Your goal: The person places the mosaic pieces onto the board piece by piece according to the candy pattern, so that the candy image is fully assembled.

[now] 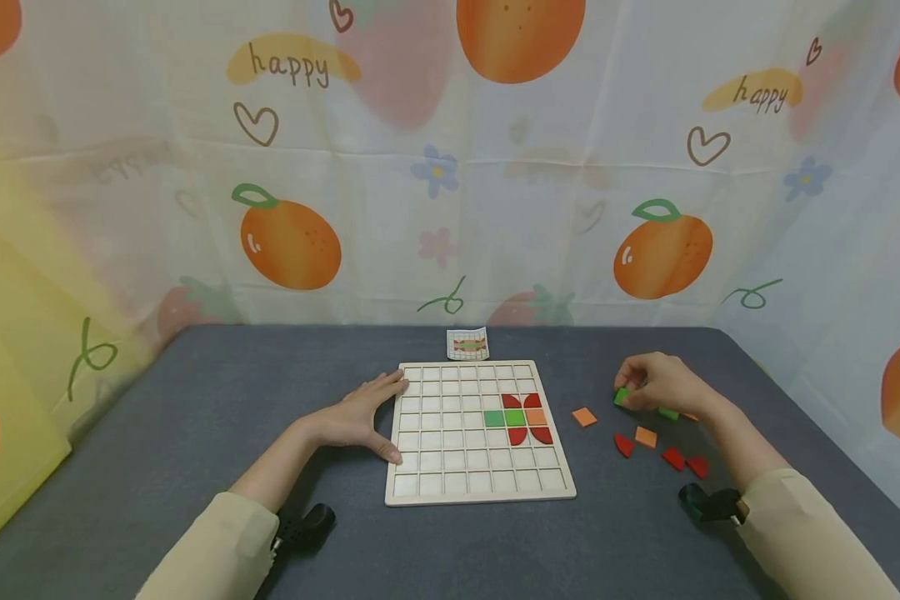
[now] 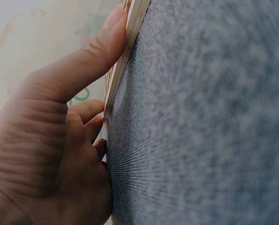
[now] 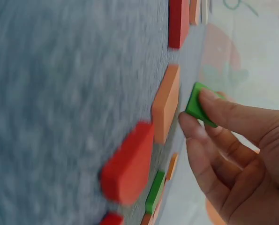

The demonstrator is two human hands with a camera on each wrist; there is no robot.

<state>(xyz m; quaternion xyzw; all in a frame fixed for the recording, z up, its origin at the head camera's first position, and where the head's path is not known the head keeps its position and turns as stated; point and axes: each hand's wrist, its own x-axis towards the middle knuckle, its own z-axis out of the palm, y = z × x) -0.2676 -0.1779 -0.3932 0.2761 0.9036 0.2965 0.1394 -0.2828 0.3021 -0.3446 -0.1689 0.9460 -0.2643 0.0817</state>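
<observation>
My left hand (image 1: 352,417) rests at the left edge of a pale wooden grid board (image 1: 429,459), its thumb and fingers spread along the rim. In the left wrist view the thumb (image 2: 94,56) touches the board's edge. To the board's right, my right hand (image 1: 663,381) pinches a green square tile (image 3: 194,104) between thumb and fingers, held above the table in the right wrist view. On the board's right side lie two green squares (image 1: 514,417), an orange square (image 1: 536,417) and several red curved pieces (image 1: 517,436).
Loose on the dark table (image 1: 195,433) near my right hand are orange squares (image 1: 584,417), red curved pieces (image 1: 672,457) and another green tile (image 1: 668,413), partly under the hand. Behind the board stands a small printed pattern card (image 1: 468,344). A fruit-print curtain (image 1: 390,208) hangs behind.
</observation>
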